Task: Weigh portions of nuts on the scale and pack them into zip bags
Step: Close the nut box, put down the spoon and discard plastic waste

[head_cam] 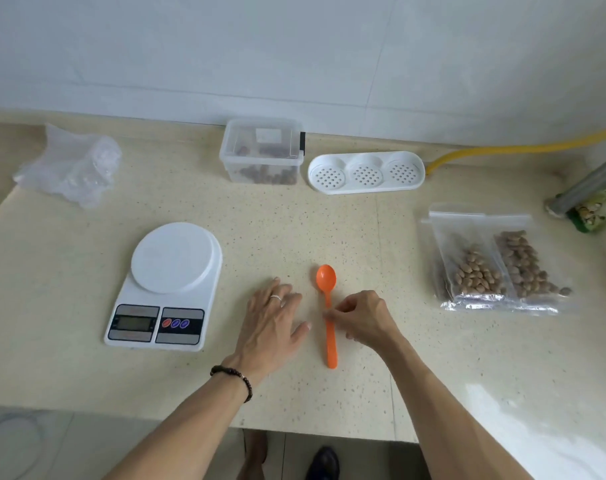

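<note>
Speckled beige counter (329, 220) against white wall; beside the scale (166, 285), left hand (273, 320) flat, right hand (362, 317) pinches orange spoon (327, 306).

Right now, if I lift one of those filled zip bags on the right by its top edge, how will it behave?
The filled zip bags look like thin clear film, so one would probably sag, the nuts slumping to the bottom. The two overlap, so lifting one may drag the other. The glossy film on the smooth counter would likely slide easily.

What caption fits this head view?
Right hand pinches orange spoon, left hand flat on counter beside scale.
</note>
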The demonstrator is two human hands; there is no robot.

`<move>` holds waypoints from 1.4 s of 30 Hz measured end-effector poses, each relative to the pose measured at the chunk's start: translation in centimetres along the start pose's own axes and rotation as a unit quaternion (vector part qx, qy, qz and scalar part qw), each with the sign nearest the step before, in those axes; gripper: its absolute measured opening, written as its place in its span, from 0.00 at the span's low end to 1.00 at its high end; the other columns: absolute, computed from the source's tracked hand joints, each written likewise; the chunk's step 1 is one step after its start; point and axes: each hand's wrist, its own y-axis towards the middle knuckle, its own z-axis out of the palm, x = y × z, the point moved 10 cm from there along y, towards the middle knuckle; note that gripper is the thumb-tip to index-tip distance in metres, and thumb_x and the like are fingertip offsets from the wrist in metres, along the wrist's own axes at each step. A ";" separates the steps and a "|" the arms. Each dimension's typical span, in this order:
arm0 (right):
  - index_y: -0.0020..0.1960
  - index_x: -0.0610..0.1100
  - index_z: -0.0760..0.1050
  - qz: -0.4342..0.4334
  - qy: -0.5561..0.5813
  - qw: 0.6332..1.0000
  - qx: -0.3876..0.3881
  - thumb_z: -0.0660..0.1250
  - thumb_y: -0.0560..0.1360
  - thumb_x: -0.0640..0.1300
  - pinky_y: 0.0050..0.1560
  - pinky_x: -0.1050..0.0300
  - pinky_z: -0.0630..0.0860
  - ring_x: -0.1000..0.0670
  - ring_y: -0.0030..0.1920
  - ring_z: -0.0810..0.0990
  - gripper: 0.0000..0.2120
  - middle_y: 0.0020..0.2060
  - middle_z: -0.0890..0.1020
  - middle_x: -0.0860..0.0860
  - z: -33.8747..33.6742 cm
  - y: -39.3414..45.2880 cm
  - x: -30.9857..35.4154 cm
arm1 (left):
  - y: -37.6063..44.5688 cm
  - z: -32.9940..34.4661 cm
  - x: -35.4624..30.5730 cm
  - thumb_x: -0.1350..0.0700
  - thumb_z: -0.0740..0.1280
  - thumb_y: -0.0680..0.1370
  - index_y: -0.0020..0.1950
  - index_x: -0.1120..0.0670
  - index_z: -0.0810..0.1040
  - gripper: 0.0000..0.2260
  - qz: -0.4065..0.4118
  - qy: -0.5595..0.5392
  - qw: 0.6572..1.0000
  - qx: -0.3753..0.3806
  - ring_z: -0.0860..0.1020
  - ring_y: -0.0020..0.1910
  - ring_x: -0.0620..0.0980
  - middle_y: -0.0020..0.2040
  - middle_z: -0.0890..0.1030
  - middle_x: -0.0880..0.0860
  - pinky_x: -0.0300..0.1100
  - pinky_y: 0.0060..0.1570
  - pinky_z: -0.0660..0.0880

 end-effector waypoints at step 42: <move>0.58 0.47 0.78 -0.170 -0.262 0.922 -0.228 0.59 0.82 0.44 0.42 0.50 0.78 0.42 0.44 0.81 0.10 0.48 0.81 0.49 -15.6 20.0 11.9 | 29.9 -5.4 -4.3 0.56 0.73 0.75 0.39 0.53 0.79 0.05 0.139 0.048 0.986 -0.077 0.75 0.32 0.49 0.32 0.74 0.48 0.41 0.19 0.67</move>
